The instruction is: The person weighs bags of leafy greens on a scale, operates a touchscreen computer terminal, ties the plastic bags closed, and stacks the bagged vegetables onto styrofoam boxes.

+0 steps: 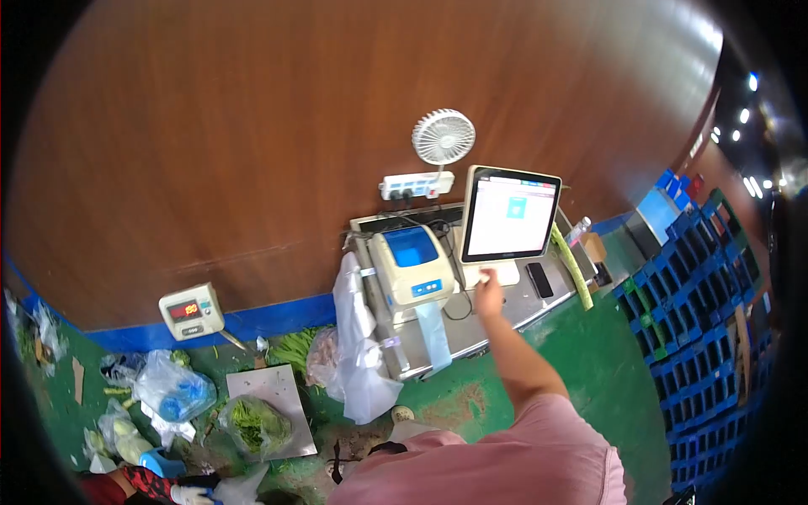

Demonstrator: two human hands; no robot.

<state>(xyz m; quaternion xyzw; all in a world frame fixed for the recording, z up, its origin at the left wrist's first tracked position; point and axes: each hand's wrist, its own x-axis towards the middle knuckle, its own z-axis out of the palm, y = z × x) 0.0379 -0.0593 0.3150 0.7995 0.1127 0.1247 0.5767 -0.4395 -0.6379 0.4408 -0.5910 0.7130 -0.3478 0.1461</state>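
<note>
Touchscreen monitor stands lit on its pale base at the back of a metal worktop, and I take my bearings from it. Through the head camera I see the right hand stretched out just below the screen's lower left corner, over the front of the base. Its fingers look gathered in, mostly closed; something pale shows at the tips, but from here I cannot tell whether it has hold of anything, or whether it touches the base. My left hand is out of sight, so I cannot tell its state.

Left of the monitor I have a label printer with a blue window, a pale strip of label paper hanging from its front. Above and left of the screen are a white power strip and a small round fan. A black smartphone lies below the screen's right half, and a long green vegetable lies just right of the monitor. Far to the monitor's lower left, a clear bag of leafy greens rests on a square metal plate, with a co-worker's gloved hand beyond it
</note>
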